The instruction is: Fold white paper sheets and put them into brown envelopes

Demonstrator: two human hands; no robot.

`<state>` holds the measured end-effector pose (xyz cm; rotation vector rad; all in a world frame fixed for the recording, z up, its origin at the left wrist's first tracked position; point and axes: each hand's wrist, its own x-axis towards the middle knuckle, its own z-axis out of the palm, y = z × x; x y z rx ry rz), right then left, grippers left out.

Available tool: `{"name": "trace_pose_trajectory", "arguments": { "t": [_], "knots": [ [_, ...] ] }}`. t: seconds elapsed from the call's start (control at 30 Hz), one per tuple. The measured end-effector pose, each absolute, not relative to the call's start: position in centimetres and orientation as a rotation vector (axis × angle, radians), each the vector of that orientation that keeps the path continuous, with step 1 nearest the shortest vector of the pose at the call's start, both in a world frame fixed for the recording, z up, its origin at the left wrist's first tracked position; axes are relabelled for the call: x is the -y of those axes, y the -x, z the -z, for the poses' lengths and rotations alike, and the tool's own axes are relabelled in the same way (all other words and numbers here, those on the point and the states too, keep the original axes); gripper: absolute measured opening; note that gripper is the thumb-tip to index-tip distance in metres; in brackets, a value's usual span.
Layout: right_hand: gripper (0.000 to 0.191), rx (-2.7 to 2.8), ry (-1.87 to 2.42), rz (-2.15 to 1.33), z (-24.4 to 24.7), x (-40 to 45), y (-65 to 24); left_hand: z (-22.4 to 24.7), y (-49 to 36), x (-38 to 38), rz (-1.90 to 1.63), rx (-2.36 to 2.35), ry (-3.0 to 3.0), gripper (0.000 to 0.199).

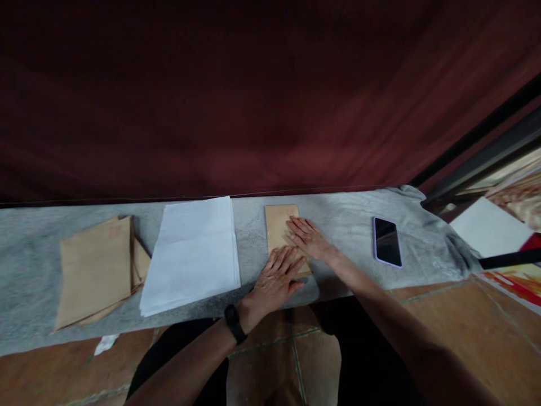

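Note:
A brown paper envelope (279, 220) lies flat on the grey cloth in front of me, its long side running away from me. My left hand (276, 276) rests palm down on its near end, fingers stretched out. Further up on its right side lies my right hand (309, 239), also flat with the fingers extended. Both hands cover part of the envelope. To the left is a stack of white paper sheets (194, 254), slightly fanned at the edges. Beyond it, at the far left, several more brown envelopes (97, 270) lie in a loose pile.
A phone (387, 242) in a light purple case lies on the grey cloth (338, 214) to the right. Dark red fabric (253, 113) hangs behind the surface. Below is a tiled floor (443, 321) with a white scrap (105, 343). A white sheet (490, 228) shows at far right.

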<state>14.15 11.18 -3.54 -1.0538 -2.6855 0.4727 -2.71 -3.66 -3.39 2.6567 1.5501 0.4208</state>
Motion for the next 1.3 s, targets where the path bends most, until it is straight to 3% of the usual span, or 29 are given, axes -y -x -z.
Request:
{"name": "trace_pose_trajectory", "arguments": {
  "t": [0.37,0.77,1.3],
  "knots": [
    [0.059,2.716,1.016,-0.452,4.0,-18.0,-8.8,2.2,3.2,3.9,-0.372,-1.477,-2.71,0.059],
    [0.049,2.808,0.811,-0.701,2.8,-12.1,-11.0,2.8,3.0,4.5,-0.452,-1.416,-2.704,0.06],
    [0.06,2.683,0.807,-1.083,2.6,-5.9,-15.0,3.7,3.1,4.3,-0.391,-1.341,-2.668,0.059]
  ]
}}
